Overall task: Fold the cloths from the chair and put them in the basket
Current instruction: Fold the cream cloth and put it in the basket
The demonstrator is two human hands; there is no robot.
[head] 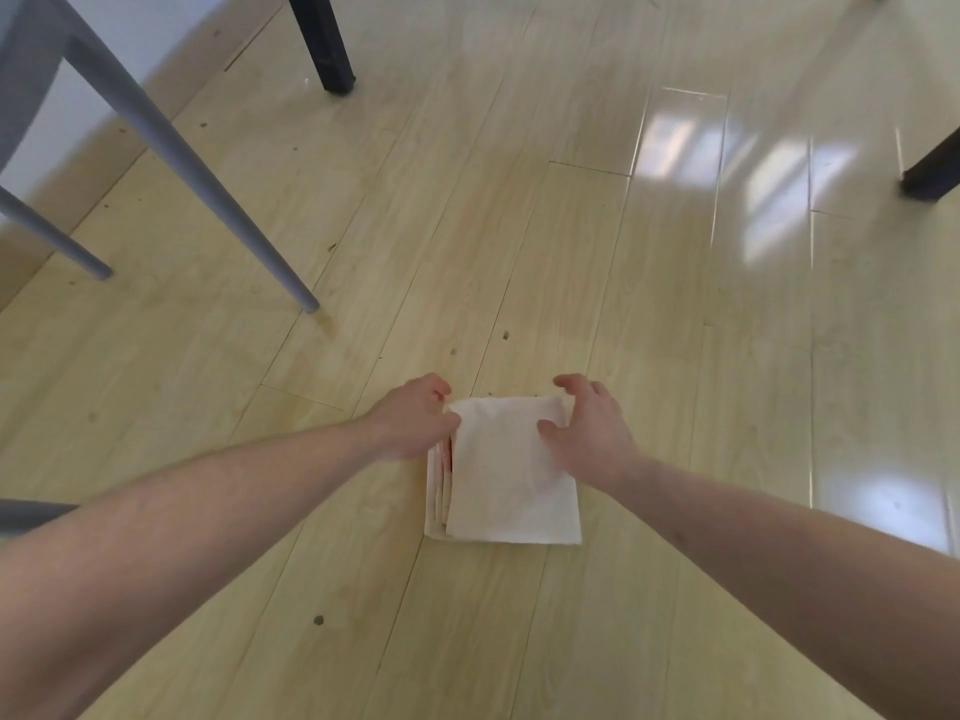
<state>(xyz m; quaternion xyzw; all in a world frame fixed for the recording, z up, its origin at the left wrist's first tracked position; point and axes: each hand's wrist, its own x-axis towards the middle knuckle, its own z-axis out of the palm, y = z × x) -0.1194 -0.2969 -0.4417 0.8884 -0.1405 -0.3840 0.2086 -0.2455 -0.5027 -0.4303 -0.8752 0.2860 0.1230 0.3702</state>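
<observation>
A cream cloth (506, 480) lies folded into a small rectangle on the wooden floor, its layered edges showing along the left side with a trace of red between them. My left hand (415, 420) pinches the cloth's far left corner. My right hand (589, 428) rests on the far right corner, thumb pressed on top and fingers curled over the far edge. The grey chair (171, 153) stands at the upper left; only its legs and a bit of seat show. No basket is in view.
Black furniture legs stand at the top centre (324, 44) and at the right edge (930, 174). Another grey piece (31, 514) pokes in at the left edge. Glossy floorboards with window glare stretch to the right.
</observation>
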